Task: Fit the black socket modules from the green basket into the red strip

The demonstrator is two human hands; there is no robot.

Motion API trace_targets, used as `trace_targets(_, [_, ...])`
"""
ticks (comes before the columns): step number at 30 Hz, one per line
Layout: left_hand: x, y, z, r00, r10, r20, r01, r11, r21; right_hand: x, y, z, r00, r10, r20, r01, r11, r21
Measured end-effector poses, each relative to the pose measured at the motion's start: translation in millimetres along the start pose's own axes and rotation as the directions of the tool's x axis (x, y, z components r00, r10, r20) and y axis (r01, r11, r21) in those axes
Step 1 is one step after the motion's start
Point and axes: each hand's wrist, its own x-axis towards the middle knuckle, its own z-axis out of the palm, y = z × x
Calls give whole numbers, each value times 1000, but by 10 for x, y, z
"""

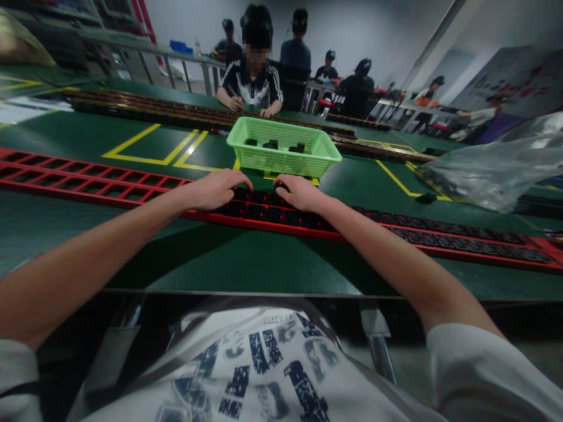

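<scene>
A long red frame [209,218] with two rows of square openings lies across the green table. Square black parts [272,213] fill its openings from the middle to the right; those at left are bare. My left hand [215,189] rests over the frame's upper row, fingers arched and thumb apart, with nothing visibly gripped. Facing it, my right hand [301,192] curls its fingers around a small black part [281,187] at the same row; the fingers partly hide it. Just beyond my hands stands a green mesh basket [285,159] with a few black parts inside.
Dark brownish rails [153,108] run along the table's far side. A clear plastic bag [488,164] lies at right, near a loose black piece [426,198]. Yellow tape lines mark the green tabletop [246,258]. A person [253,76] sits opposite; others work behind.
</scene>
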Motion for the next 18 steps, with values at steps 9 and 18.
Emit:
trace_targets(9, [-33, 17, -46, 999, 2, 54, 4, 995, -99, -5, -19, -13, 1000, 2, -3, -2, 1000, 13])
trace_targets(18, [-40, 8, -70, 993, 64, 97, -51, 991, -127, 7, 5, 9, 1000, -4, -3, 4, 1000, 13])
